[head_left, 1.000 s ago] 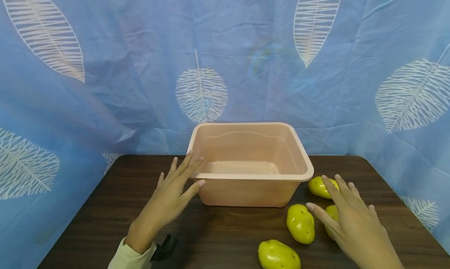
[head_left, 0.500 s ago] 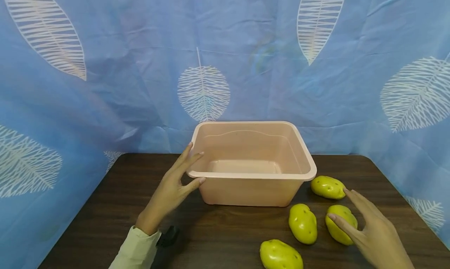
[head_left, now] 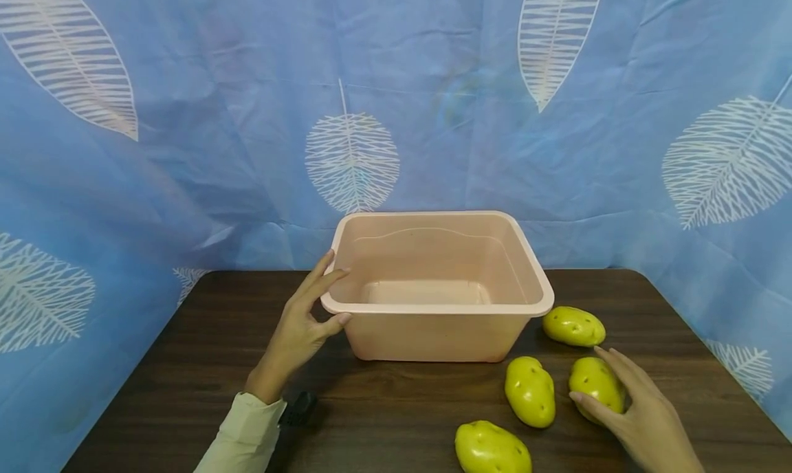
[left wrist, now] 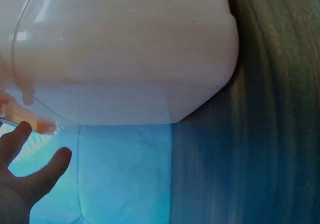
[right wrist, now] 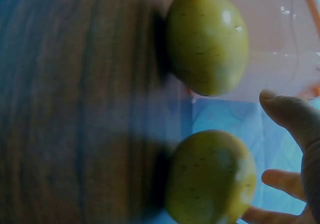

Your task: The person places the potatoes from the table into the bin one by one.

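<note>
My left hand (head_left: 297, 325) is at the near left corner of a pale pink plastic basin (head_left: 433, 335), its thumb and fingers spread right at the rim. In the left wrist view the thumb (left wrist: 52, 169) stands apart from the basin's side (left wrist: 130, 49). To the right, my right hand (head_left: 643, 411) reaches over a yellow-green potato (head_left: 595, 383), thumb on its near left and fingers along its far right. Seen from the right wrist, the spread fingers (right wrist: 285, 181) lie beside the lower potato (right wrist: 210, 179), not curled round it.
Another potato (head_left: 530, 392) lies left of the right hand, one (head_left: 572, 326) by the basin's right side, and one (head_left: 491, 449) at the near edge of view. The dark wooden table (head_left: 383, 418) backs onto a blue leaf-print cloth (head_left: 433, 115).
My right hand, first above the right potatoes, drew back right, then came in around one potato. The left hand moved in closer to the basin's corner. Basin and potatoes stay put.
</note>
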`<state>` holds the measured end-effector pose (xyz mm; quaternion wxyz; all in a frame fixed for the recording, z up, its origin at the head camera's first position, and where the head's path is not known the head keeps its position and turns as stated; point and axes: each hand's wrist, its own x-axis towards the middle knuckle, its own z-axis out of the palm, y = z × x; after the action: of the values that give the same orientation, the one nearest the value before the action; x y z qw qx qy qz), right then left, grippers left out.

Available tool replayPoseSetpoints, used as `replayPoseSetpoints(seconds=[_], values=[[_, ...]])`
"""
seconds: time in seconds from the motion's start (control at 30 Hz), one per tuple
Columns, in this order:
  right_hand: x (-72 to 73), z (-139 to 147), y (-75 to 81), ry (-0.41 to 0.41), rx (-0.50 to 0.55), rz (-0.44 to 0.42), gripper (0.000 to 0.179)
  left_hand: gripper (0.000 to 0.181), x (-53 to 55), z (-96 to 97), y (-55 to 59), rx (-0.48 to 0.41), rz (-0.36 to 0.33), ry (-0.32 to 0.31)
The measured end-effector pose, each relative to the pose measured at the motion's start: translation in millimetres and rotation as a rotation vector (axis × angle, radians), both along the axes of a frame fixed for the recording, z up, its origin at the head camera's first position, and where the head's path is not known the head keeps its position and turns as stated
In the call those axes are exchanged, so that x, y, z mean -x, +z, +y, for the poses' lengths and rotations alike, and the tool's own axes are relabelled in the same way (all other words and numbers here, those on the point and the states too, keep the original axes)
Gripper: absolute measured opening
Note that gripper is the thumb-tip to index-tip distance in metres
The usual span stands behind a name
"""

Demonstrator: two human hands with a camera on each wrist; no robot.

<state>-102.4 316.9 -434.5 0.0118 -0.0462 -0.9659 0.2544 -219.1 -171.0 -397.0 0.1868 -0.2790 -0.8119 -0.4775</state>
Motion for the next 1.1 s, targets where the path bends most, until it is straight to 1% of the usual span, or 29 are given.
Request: replayPoseSetpoints(seconds=[0.17, 0.33, 0.6, 0.73, 0.83, 1.0, 1.1], values=[[3.9, -1.1, -2.7, -0.029, 0.006, -0.02, 0.099, 0.064, 3.5, 0.1, -4.6, -0.047, 0.026, -0.022], [5.7, -0.5, -7.9, -0.039, 0.008, -0.027, 0.102, 0.062, 6.0, 0.8, -5.7, -0.075, 0.015, -0.054], [9.1, 0.2, -15.7, -0.002, -0.018, -0.028, 0.099, 0.061, 5.0, -0.3, -7.9, -0.088, 0.006, -0.051], [9.7, 1.1, -17.5, 0.024, -0.01, 0.003, 0.092, 0.062, 4.3, 0.2, -8.5, -0.087, 0.005, -0.038], [9.0, 1.7, -18.6, 0.033, 0.0, 0.018, 0.087, 0.063, 3.9, 0.7, -8.8, -0.101, 0.0, -0.042], [7.7, 3.1, -19.0, 0.029, 0.021, 0.015, 0.083, 0.062, 4.2, 1.3, -9.8, -0.16, -0.024, -0.095], [6.6, 3.7, -18.4, 0.026, 0.035, 0.028, 0.082, 0.061, 4.4, 1.1, -11.1, -0.193, -0.037, -0.113]])
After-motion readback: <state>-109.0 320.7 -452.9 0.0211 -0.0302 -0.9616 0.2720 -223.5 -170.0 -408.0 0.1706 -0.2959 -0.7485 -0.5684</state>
